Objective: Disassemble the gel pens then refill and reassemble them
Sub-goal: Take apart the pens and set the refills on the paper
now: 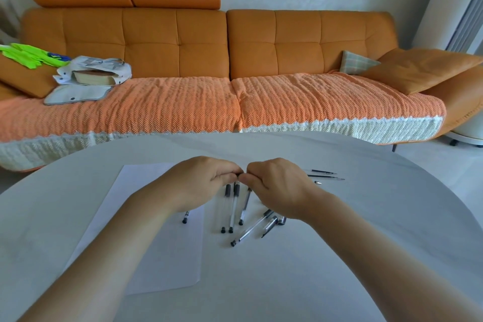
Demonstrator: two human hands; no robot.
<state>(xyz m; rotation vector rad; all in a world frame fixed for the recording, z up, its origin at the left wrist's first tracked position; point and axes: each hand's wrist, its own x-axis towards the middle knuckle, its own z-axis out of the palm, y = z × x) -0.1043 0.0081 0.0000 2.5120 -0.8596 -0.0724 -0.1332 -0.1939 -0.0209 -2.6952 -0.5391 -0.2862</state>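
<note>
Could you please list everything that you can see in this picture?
gel pens: about six, clear with black ends, on the table beneath the hands
refills: two, dark, on the table to the right
paper sheet: one, white, on the table at left
table: one, white, foreground
sofa: one, orange, behind the table
bag: one, white, on the sofa at left
left hand: pinches a small dark pen part
right hand: pinches the same part
</note>
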